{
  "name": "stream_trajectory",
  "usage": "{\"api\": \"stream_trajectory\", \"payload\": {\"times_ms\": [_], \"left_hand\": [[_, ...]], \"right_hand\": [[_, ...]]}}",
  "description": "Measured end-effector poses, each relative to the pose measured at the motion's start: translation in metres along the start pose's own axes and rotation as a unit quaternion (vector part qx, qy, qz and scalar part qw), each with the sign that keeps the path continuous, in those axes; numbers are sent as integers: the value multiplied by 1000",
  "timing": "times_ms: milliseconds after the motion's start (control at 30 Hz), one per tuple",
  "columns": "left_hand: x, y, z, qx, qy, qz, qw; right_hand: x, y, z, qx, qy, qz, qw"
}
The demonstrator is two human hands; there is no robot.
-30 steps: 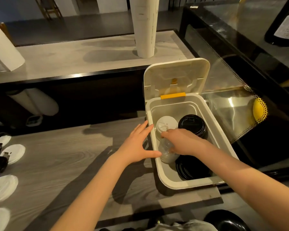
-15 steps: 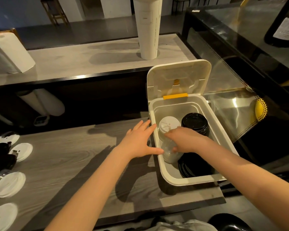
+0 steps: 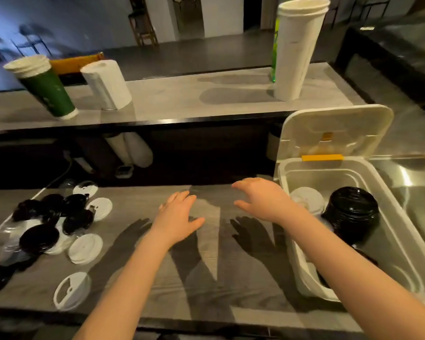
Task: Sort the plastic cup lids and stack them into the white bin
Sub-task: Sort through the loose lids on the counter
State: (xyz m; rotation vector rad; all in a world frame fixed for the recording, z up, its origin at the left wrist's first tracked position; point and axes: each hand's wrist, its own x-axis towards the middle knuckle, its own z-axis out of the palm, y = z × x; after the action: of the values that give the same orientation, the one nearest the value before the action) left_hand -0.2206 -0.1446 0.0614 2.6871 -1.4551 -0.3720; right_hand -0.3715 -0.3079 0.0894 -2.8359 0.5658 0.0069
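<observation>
The white bin (image 3: pixel 393 224) stands at the right of the grey wooden counter, its hinged lid (image 3: pixel 334 131) propped open. Inside it are a stack of white lids (image 3: pixel 304 198) and a stack of black lids (image 3: pixel 352 212). Loose black lids (image 3: pixel 38 238) and white lids (image 3: pixel 85 249) lie scattered on the counter's left side. My left hand (image 3: pixel 178 217) hovers over the bare middle of the counter, fingers spread, holding nothing. My right hand (image 3: pixel 260 200) hangs just left of the bin, fingers apart and holding nothing.
On the raised shelf behind stand a tall stack of white paper cups (image 3: pixel 297 50), a green cup stack (image 3: pixel 43 87) and a paper towel roll (image 3: pixel 107 84). A steel surface (image 3: pixel 412 182) lies right of the bin.
Both hands have left the bin and moved left over the counter; the right hand let go of the white lid stack. The view swung left, showing the scattered lids.
</observation>
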Motion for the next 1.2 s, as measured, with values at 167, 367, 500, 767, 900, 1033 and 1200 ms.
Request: {"api": "stream_trajectory", "payload": {"times_ms": [167,367,500,767,900,1033,1200], "left_hand": [[3,-91,-13,-7,-11,-46,999],[14,-209,-28,5,-12,-48,999],[15,-280,-31,5,-7,-43,999],[-5,-395,-17,-28,-63,-86,994],[-20,-426,-4,-50,-78,-106,990],[-31,-442,7,-61,-80,-87,991],[-36,-443,11,-87,-63,-67,992]], "right_hand": [[52,-67,18,36,-2,-22,999],[121,-151,52,61,-15,15,998],[161,-208,85,53,-41,39,997],[202,-312,155,93,-137,62,984],[204,-347,194,147,-174,56,972],[211,-370,226,201,-186,91,957],[222,-377,243,203,-146,119,961]]}}
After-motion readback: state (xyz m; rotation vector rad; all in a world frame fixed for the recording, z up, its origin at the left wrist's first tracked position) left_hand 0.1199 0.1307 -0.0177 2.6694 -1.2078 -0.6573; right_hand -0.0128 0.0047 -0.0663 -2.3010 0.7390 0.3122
